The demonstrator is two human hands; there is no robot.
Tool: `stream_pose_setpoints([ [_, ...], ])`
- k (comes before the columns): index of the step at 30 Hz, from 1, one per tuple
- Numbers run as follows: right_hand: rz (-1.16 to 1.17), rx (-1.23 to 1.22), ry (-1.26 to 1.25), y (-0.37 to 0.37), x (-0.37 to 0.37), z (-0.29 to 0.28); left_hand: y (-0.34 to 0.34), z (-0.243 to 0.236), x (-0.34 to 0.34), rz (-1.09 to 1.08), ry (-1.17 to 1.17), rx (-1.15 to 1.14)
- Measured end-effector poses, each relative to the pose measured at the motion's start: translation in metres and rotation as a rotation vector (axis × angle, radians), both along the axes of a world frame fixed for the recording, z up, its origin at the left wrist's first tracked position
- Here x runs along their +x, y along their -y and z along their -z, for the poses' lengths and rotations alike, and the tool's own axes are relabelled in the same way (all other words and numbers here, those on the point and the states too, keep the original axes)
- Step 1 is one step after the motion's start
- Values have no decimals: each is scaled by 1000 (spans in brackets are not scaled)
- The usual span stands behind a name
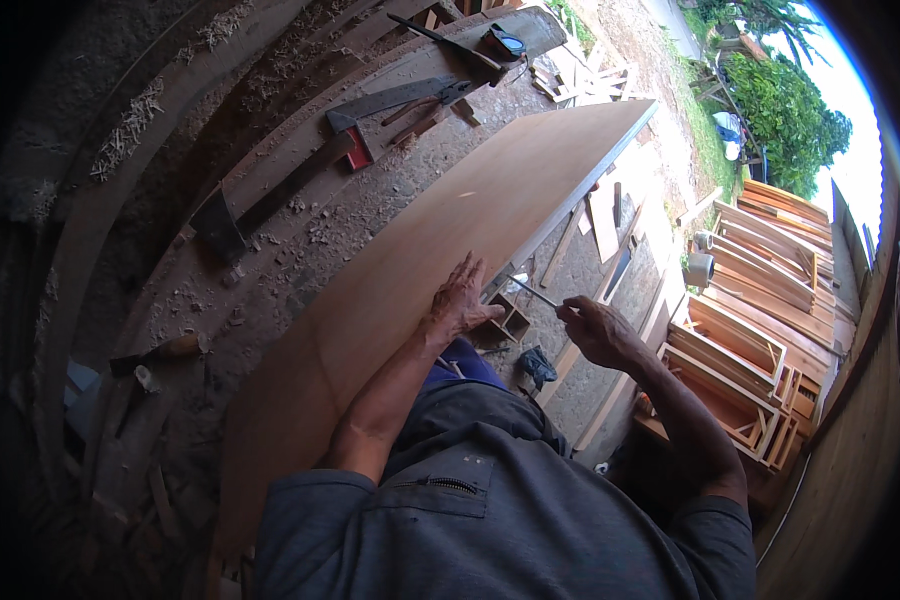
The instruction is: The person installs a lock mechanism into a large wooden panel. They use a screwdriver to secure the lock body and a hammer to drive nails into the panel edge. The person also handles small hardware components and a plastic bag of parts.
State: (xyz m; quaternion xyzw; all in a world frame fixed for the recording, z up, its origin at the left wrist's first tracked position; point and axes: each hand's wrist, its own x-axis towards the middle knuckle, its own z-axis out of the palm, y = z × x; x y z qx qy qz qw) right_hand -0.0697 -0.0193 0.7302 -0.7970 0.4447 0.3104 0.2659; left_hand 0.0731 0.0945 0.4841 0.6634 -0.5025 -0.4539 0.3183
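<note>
A large, smooth wooden panel (510,165) stands tilted in front of me, running from the lower left up toward the upper right. My left hand (457,302) rests on its face close to the right edge, fingers outstretched and holding nothing. On the other side of that edge, my right hand (592,328) is closed around a slim metal tool (536,291), like a screwdriver or a narrow file. The tool's tip points at the panel's edge by my left hand; whether it touches the wood I cannot tell. Its handle is hidden in my fist.
Left of the panel, a shavings-strewn bench holds a long-handled hammer-like tool (222,228), a red-and-grey tool (355,146), a tape measure (505,42) and a wooden-handled chisel (175,347). A small wooden box (513,320) and dark plastic (537,366) lie below. Wooden frames (735,335) are stacked at right.
</note>
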Motion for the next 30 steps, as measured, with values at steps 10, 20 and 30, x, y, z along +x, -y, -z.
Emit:
stream_pose_setpoints([
  [10, -262, -137, 183, -77, -11, -9, -59, 18, 10, 30, 19, -32],
  [20, -264, -84, 134, -81, -7, 1, -58, 15, 11, -10, -33, -61],
  [30, -306, -57, 156, -71, -4, 0, -59, 14, 13, -18, -50, -35],
])
